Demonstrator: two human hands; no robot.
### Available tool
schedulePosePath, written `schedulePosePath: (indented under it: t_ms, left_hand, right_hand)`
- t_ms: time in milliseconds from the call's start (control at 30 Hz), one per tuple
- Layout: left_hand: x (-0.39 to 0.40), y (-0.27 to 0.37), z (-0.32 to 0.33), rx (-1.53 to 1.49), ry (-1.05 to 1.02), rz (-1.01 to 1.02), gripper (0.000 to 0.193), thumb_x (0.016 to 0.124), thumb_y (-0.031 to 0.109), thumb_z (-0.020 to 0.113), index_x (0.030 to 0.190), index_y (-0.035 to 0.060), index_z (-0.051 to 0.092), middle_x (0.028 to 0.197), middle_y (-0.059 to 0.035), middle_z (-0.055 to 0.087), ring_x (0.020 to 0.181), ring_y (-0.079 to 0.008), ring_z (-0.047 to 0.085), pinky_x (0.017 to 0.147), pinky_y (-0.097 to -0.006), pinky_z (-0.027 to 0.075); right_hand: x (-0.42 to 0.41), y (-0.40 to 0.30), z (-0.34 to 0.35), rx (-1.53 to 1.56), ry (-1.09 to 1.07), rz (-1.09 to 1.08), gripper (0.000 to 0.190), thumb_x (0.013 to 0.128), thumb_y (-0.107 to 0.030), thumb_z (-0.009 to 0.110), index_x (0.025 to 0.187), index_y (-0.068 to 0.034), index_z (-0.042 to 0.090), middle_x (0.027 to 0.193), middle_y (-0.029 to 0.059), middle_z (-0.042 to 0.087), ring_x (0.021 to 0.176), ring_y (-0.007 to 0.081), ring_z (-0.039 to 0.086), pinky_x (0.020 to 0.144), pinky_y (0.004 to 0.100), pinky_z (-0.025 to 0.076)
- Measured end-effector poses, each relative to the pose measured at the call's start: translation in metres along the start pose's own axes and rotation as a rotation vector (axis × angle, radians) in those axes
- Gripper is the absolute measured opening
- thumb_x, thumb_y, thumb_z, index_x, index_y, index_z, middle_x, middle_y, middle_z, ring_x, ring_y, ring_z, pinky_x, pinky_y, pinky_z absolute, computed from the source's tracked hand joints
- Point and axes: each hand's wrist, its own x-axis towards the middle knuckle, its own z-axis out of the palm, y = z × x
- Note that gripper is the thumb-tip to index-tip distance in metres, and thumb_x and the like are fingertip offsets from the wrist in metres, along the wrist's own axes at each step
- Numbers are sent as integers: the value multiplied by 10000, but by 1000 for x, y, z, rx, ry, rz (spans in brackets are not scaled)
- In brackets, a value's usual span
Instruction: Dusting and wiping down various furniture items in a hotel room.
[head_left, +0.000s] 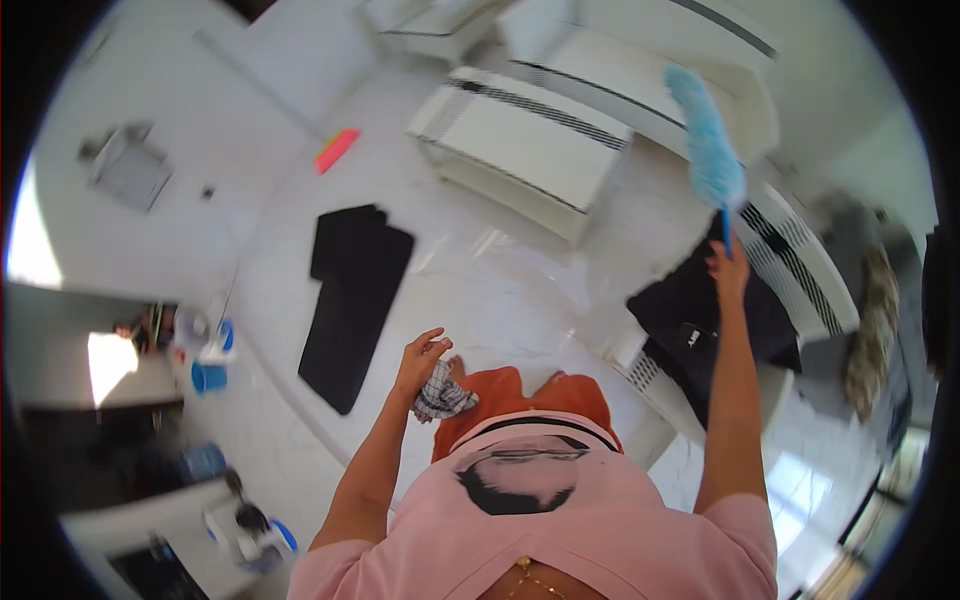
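In my right hand (729, 271) is the handle of a fluffy light-blue duster (709, 146), its head pointing away from me, over the area between a white sofa and an armchair. Below that hand, a black garment (712, 307) with a small white mark lies draped over the white armchair (799, 259). My left hand (424, 360) hangs by my left thigh with a crumpled checked cloth (444, 394) against its palm side; the thumb and some fingers look loosely bent around it.
A white table with black stripes (525, 142) stands ahead, before a white sofa (600, 75). Dark mats (352, 300) lie on the glossy floor at left, near a pink-red broom head (337, 150). A blue bucket (208, 377) stands far left; a grey bed or couch is at right.
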Motion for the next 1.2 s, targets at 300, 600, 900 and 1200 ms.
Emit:
schedulePosePath:
  t_ms: [300,600,900,1200]
  left_hand:
    - [-78,-85,-64,-1219,552,-407,651,881,424,604,1343,14,400,1145,-167,595,900,-262,605,799,-384,496]
    - [-27,-134,-108,-1163,481,-403,663,816,452,663,1305,53,461,1109,-152,595,890,-295,610,794,-409,505]
    - [16,-123,-266,-36,1,-288,252,730,240,767,760,16,656,668,-66,624,696,-131,563,670,-277,461]
    - [110,-167,-384,-159,284,-288,181,715,132,722,835,22,643,733,-75,646,707,-154,592,666,-285,474]
  right_hand:
    - [-122,-49,74,-343,-261,-472,371,902,-102,580,1262,-23,537,799,111,635,684,170,562,646,316,463]
    - [-254,-42,254,-437,-803,-243,254,862,-162,609,1070,-16,608,725,140,614,619,217,565,602,329,460]
    - [-312,-55,421,-551,-996,-146,242,844,-160,624,1036,-13,628,727,113,616,611,185,561,599,317,457]
    - [-292,-105,616,-496,-1106,202,240,878,-132,586,1089,-17,588,691,40,567,519,119,519,458,282,425]
